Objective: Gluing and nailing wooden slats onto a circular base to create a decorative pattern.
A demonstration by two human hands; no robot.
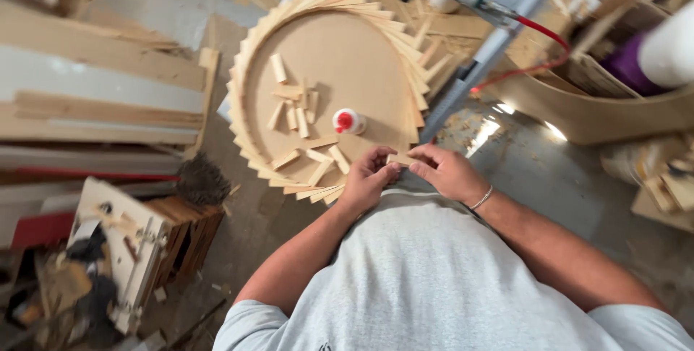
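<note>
Both hands, left point(367, 177) and right point(448, 172), pinch 1 small wood strip point(402, 159) beside the round board point(347, 62).

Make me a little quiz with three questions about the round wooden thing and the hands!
1. Where does the glue bottle stand?
A. on the round board
B. on the floor
C. in a box

2. What colour is the bottle's cap?
A. blue
B. red
C. green

3. What are the left hand and right hand doing?
A. resting flat
B. holding one small wood piece between them
C. gripping the brush

Answers: 1 A, it stands among loose wood pieces on the board. 2 B, its top shows red. 3 B, both hands' fingertips pinch the piece.
</note>
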